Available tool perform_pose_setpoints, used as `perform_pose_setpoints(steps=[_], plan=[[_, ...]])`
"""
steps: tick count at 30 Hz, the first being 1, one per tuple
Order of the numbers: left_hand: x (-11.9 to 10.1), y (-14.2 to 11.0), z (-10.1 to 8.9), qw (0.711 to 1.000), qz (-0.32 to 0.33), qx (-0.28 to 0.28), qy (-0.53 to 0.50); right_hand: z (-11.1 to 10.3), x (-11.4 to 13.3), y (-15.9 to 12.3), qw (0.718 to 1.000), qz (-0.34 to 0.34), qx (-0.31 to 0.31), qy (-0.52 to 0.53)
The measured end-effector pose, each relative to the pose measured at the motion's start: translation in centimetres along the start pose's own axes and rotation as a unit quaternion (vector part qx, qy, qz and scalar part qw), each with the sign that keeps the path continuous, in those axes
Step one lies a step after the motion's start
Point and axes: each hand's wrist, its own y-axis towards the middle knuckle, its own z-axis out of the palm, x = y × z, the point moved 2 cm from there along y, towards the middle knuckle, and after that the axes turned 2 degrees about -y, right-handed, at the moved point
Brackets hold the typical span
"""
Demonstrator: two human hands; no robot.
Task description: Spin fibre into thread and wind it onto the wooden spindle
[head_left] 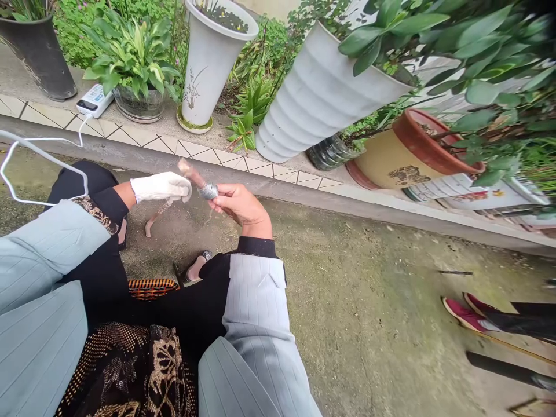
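My left hand (161,187), in a white glove, is closed round a thin pale branch (157,219) that hangs down toward the ground. My bare right hand (238,204) pinches the same stem just beside a band of grey wire or tape (209,190) wound round it. The stem's cut upper end (185,168) sticks up between the two hands. Both hands are held over my knees, above the concrete ground. My light grey sleeves fill the lower left.
A tiled ledge (204,155) carries a tall white pot (209,63), a ribbed white pot (317,95), a terracotta-rimmed pot (408,153) and a black pot (39,55). A white power strip (94,99) lies there. Another person's red shoes (467,313) stand at right.
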Motion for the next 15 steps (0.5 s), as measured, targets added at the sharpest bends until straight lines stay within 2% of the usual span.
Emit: perform_pose_setpoints(steps=[4,6,8,10,11,13,15], plan=[[-0.1,-0.1,0.6,0.997,-0.036,0.065,0.007,-0.3,-0.9,1.1,0.990,-0.006,-0.142,0.013],[-0.3,-0.2,0.7,0.995,-0.038,0.082,0.039,-0.5,-1.4,1.6,0.981,0.033,-0.190,-0.035],[-0.3,-0.2,0.8,0.992,-0.027,0.090,0.089,-0.7,-1.7,1.9,0.966,0.094,-0.210,-0.120],[-0.4,-0.2,0.7,0.985,-0.011,0.087,0.148,-0.8,-1.9,2.0,0.946,0.160,-0.181,-0.218],[-0.4,-0.2,0.7,0.981,-0.005,0.084,0.175,-0.7,-2.1,1.9,0.935,0.190,-0.145,-0.262],[-0.4,-0.3,0.5,0.973,0.001,0.081,0.215,-0.3,-2.5,1.8,0.916,0.237,-0.033,-0.321],[-0.5,-0.3,0.3,0.970,0.000,0.087,0.225,0.4,-2.9,1.6,0.904,0.262,0.108,-0.321]])
